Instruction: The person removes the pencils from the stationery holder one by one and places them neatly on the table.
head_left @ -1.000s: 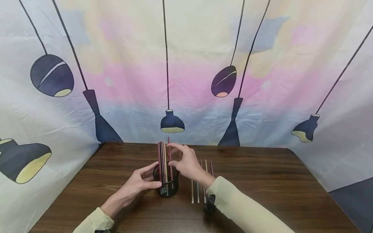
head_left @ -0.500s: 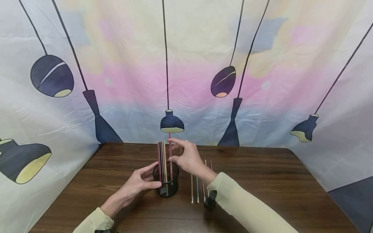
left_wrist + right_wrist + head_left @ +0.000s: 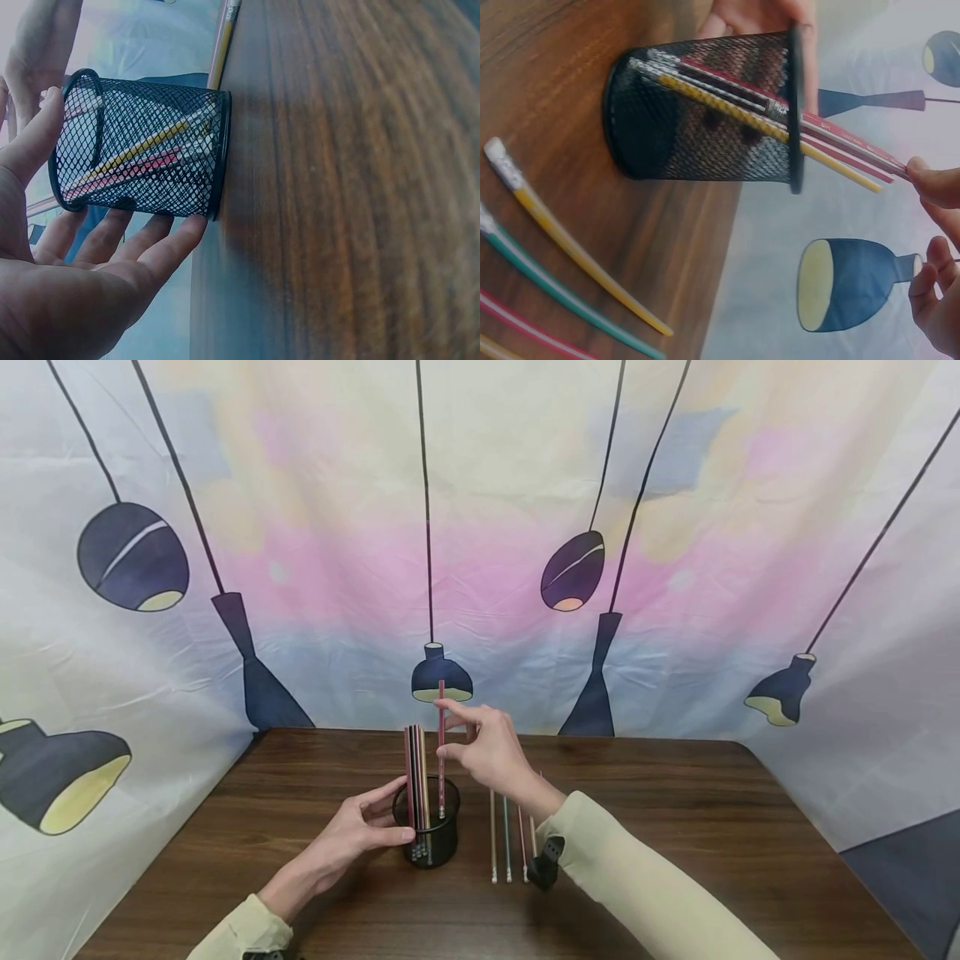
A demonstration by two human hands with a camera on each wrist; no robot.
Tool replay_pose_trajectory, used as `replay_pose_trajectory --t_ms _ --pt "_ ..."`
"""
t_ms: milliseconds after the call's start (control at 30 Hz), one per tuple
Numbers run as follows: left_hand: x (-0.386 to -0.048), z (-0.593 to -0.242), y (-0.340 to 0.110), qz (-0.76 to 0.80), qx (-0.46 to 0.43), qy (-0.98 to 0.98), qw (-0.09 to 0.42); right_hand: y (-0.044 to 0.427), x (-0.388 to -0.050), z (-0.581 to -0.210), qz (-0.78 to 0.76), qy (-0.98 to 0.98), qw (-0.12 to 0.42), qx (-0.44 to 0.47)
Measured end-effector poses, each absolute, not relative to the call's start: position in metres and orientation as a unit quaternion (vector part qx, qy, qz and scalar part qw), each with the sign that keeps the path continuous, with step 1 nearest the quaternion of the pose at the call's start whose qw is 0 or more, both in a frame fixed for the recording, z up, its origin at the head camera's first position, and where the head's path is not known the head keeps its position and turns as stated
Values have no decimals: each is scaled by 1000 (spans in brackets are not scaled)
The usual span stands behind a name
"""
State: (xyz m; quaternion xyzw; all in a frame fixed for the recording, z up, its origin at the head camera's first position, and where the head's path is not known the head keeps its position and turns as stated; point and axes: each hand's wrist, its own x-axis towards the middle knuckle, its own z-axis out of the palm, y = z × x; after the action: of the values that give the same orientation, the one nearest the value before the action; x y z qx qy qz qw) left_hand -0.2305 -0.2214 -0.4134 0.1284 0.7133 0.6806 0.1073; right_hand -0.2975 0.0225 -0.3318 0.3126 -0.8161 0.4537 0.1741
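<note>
A black mesh cup (image 3: 432, 847) stands on the table, several pencils (image 3: 415, 772) leaning at its left side. My left hand (image 3: 348, 835) holds the cup round its left side, thumb at the rim; the left wrist view shows its fingers (image 3: 150, 251) along the mesh (image 3: 142, 142). Between thumb and forefinger my right hand (image 3: 491, 756) pinches a red pencil (image 3: 442, 781), upright, its eraser end just inside the cup's mouth. In the right wrist view the hand (image 3: 937, 300) grips that pencil at the far right, beyond the cup's rim (image 3: 796, 112).
Several pencils (image 3: 508, 843) lie side by side on the wooden table (image 3: 660, 860) right of the cup, partly under my right forearm. A yellow one (image 3: 592, 262) and a green one (image 3: 562, 292) show in the right wrist view. Behind the table hangs a printed cloth (image 3: 345, 610).
My right hand has risen, lifting the red pencil so that its lower end comes up to the cup's mouth. The left hand and the cup have stayed in place.
</note>
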Motion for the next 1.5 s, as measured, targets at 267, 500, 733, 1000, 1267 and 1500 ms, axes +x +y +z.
replay_pose_trajectory --t_ms 267,500,733,1000,1267,1500 --pt "-230 -413 -221 681 128 713 108 33 -298 -314 481 -799 193 305" --pt "-230 -414 -220 682 124 713 105 49 -299 -304 488 -800 204 284" --pt "-230 -415 -220 682 123 713 105 74 -301 -305 477 -813 196 271" --pt "-229 -414 -222 681 120 715 104 104 -303 -318 453 -834 184 254" --pt "-229 -414 -222 676 115 721 101 134 -302 -340 433 -863 141 217" --pt "-230 -416 -222 675 111 722 104 157 -302 -359 420 -883 102 181"
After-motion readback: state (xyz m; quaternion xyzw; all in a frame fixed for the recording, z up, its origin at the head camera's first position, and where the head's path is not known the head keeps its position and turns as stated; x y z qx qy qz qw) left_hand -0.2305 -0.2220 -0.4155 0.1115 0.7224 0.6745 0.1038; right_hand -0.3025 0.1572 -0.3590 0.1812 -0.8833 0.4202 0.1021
